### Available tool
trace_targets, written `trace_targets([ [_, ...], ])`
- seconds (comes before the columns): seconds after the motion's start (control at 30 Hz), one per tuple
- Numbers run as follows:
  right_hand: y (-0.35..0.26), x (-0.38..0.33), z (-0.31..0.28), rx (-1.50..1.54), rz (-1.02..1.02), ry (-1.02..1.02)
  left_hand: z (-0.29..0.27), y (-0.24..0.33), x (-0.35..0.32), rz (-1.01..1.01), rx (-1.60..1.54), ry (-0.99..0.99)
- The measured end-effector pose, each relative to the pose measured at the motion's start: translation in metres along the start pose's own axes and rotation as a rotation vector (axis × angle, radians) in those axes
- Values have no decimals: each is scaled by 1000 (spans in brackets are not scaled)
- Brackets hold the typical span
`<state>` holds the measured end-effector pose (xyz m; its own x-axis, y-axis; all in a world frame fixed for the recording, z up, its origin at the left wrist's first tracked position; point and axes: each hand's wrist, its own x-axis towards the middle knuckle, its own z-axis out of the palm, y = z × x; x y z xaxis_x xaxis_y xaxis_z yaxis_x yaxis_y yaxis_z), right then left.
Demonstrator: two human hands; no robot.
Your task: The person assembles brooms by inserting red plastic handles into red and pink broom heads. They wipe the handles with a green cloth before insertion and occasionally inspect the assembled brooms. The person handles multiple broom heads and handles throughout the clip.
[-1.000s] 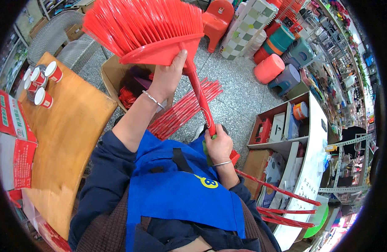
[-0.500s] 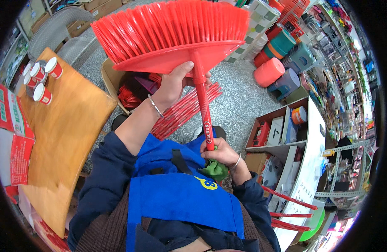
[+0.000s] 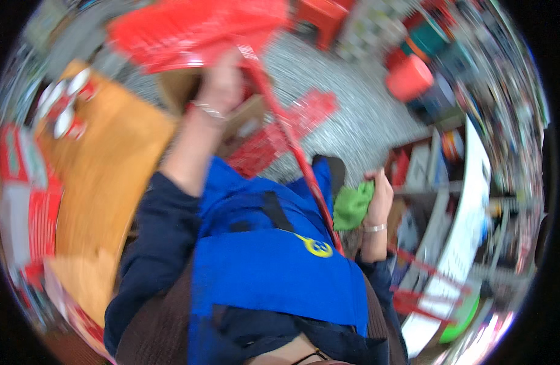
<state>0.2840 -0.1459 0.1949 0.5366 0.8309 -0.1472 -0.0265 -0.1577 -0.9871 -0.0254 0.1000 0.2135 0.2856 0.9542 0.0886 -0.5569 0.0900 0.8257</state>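
Observation:
A red broom (image 3: 194, 30) with bristles pointing away from me fills the far left part of the head view, blurred by motion. My left hand (image 3: 222, 85) is closed at the base of its head, beside the handle socket. From there the long red handle (image 3: 286, 125) slants down to the right across my blue apron (image 3: 274, 274). At the right, apart from the handle, my right hand (image 3: 380, 198) is closed on a crumpled green cloth (image 3: 353, 207). On the floor beyond my legs lies a bundle of red sticks (image 3: 255, 152), partly behind the handle.
A wooden table (image 3: 115, 164) with several red and white paper cups (image 3: 67, 125) stands at the left. An open cardboard box (image 3: 246, 125) sits under the broom. Stools and shelving line the right, near a white-topped cabinet (image 3: 459, 231) with red sticks (image 3: 426, 304) by it.
The broom head has shifted left and farther away, still in my left hand. My right hand has left the handle and moved right with the green cloth. A longer stretch of handle shows.

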Motion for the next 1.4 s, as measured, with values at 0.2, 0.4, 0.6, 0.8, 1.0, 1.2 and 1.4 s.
trace_targets([
  [0.2, 16, -43, -104, 388, 167, 66, -43, 34, 14, -107, 179, 298],
  [0.4, 53, -118, -161, -191, 277, 334, -61, 43, 22, -100, 283, 469],
  [0.6, 119, -137, -145, -897, 232, 326, -87, 43, 30, -57, 241, 467],
  [0.8, 106, -100, -103, -671, 230, -36, -127, 72, 35, 3, 185, 470],
  [1.0, 105, -35, -39, -1294, 197, -347, -162, 85, 39, 118, 80, 485],
  [1.2, 118, -10, -51, -947, 93, 19, -164, 95, 30, 151, 33, 512],
  [1.4, 94, -17, -123, -623, -224, 517, -144, 98, 38, 93, -53, 490],
])
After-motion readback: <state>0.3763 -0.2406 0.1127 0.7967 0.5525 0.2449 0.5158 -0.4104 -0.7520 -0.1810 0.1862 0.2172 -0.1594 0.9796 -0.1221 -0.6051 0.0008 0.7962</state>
